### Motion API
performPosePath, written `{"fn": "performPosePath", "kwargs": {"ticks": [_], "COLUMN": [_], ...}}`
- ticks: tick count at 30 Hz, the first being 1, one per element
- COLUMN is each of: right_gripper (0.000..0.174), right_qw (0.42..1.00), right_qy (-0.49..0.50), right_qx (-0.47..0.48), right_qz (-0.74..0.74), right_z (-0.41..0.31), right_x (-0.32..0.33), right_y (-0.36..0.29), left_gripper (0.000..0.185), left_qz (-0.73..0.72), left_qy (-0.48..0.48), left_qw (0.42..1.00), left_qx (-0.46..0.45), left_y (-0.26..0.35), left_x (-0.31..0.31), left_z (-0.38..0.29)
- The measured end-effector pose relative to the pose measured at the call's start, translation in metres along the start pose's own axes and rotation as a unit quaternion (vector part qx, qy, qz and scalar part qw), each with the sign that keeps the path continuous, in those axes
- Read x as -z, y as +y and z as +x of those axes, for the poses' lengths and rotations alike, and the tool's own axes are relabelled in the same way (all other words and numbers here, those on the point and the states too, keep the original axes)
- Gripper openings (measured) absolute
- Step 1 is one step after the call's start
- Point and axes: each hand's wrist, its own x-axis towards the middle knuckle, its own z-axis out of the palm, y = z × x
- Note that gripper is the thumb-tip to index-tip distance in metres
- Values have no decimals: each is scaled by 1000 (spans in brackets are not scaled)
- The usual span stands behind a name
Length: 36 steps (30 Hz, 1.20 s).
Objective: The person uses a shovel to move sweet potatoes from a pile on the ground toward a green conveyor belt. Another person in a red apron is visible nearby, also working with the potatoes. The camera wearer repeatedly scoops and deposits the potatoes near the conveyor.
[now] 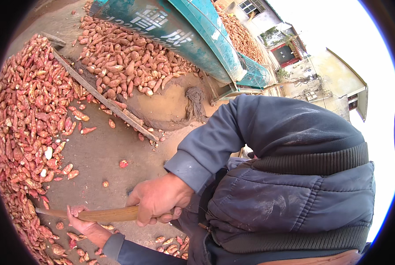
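My right hand (161,200) comes from the upper right and grips the near end of a smooth wooden tool handle (113,214). Farther along it, my left hand (80,218) holds the handle from below, with fingers curled round it. The handle's far end reaches the foot of a large heap of reddish sweet potatoes (28,126); what tool it belongs to cannot be told, as its head is hidden there. Loose sweet potatoes (171,248) lie on the ground below my hands, and small pieces (123,163) lie above them.
A long board (101,96) separates the heap from another pile of sweet potatoes (128,63). Above stands a teal metal machine (197,43) with a mesh drum (255,71). A dark crumpled net (195,102) lies on the ground near it. Buildings (330,79) stand beyond.
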Motion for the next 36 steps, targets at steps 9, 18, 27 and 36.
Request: {"fn": "performPosePath", "kwargs": {"ticks": [9,18,27,36], "right_gripper": [39,29,22,24], "right_qw": [990,824,826,749], "right_qy": [19,253,284,338], "right_qx": [19,13,-124,-236], "right_qz": [-135,-507,-471,-520], "right_z": [139,308,183,-66], "right_x": [140,308,407,414], "right_y": [106,380,446,480], "left_gripper": [33,31,32,44], "left_qz": [153,312,218,161], "left_qy": [117,375,334,262], "left_qw": [980,870,917,951], "left_qx": [-41,-77,-16,36], "left_y": [-40,-234,-427,-398], "left_x": [118,291,297,273], "left_z": [122,184,127,114]}}
